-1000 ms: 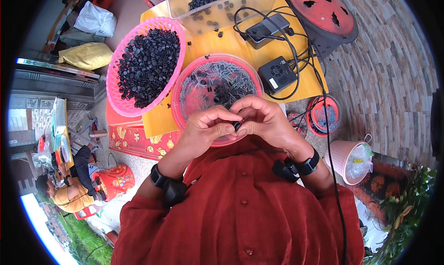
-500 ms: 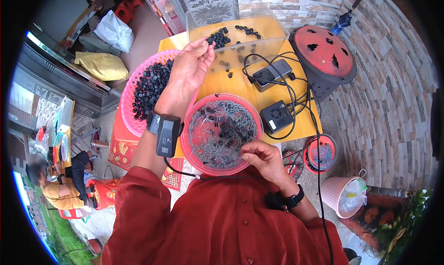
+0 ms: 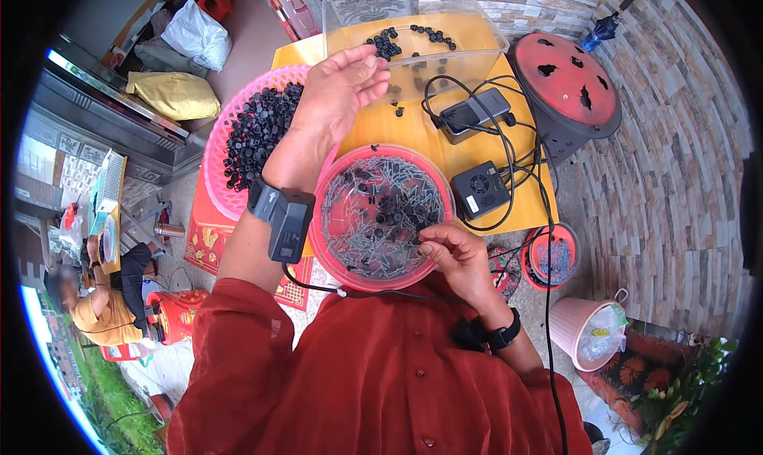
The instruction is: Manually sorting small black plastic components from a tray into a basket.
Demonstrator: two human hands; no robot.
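Note:
A round red tub (image 3: 319, 252) holds many metal screws (image 3: 369, 252) with small black caps (image 3: 397, 209) heaped among them. At its right rim is my right hand (image 3: 461, 268), thumb and fingertips pinched together; what they hold, if anything, is too small to make out. My left hand (image 3: 338, 93) is raised by the near left corner of a clear plastic bin (image 3: 469, 69), palm turned up and fingers apart, nothing visible in them. Loose black caps (image 3: 385, 43) lie inside that bin. Below my left forearm, a pink basket (image 3: 216, 169) is filled with black caps.
On the yellow table (image 3: 405, 141) sit a power bank (image 3: 477, 109) and a black box (image 3: 479, 189) with tangled cables. A red-topped drum (image 3: 564, 77), a small red bucket (image 3: 552, 256) and a pink bin (image 3: 576, 332) stand right. A co-worker (image 3: 103, 312) sits left.
My left hand has moved slightly right and forward, and its pinched fingers have spread. My right hand stays pinched at the tub's rim. The view has shifted a little.

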